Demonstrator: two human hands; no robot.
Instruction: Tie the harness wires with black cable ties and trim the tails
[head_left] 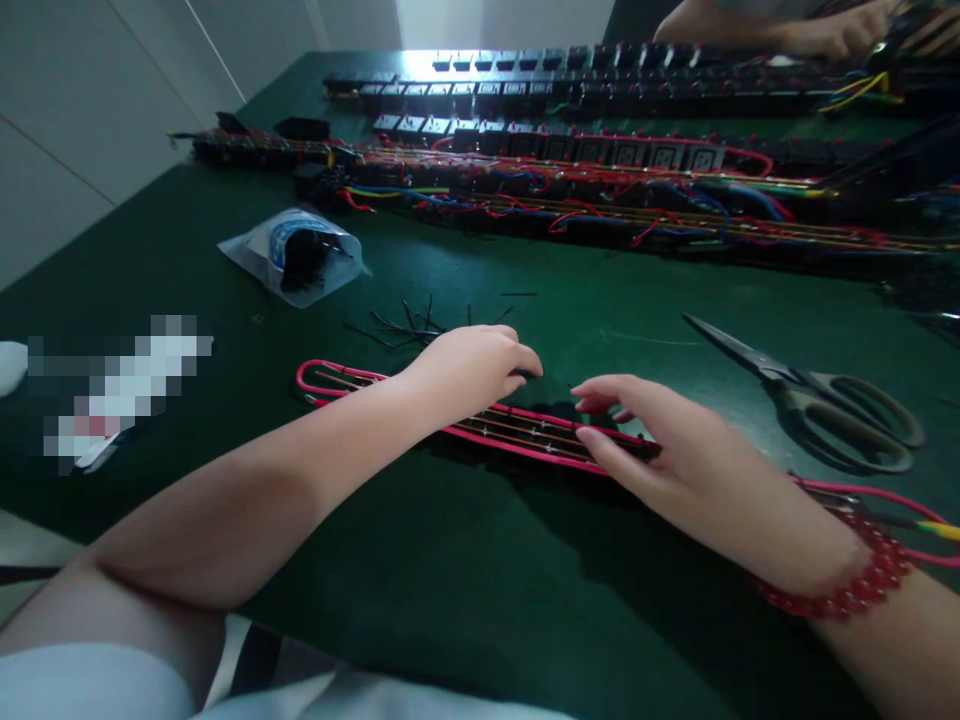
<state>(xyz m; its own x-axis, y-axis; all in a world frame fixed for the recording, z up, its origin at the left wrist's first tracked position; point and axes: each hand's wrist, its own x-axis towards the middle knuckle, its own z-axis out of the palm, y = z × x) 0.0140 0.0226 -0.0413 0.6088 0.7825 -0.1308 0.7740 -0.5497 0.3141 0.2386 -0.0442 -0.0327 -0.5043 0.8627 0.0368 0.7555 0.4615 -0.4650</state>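
Observation:
A long, narrow strip assembly (517, 433) lies across the table before me, with brass-coloured bars and pink-red wire along both sides. Above its middle is my left hand (484, 365), palm down, fingers loosely bent and slightly apart, with nothing visible in them. My right hand (675, 450), a red bead bracelet (855, 590) at its wrist, reaches over the strip's right part. Its thumb and fingers are spread apart, and I see nothing held between them. Just beyond the left hand are scattered thin black ties (409, 325). My hands and forearms hide parts of the strip.
Scissors (787, 385) lie to the right, blades pointing away left. A clear bag (300, 260) holding black ties sits at back left. Longer wired strips (555, 180) span the table's far side. Another person's hand (840, 35) is at top right.

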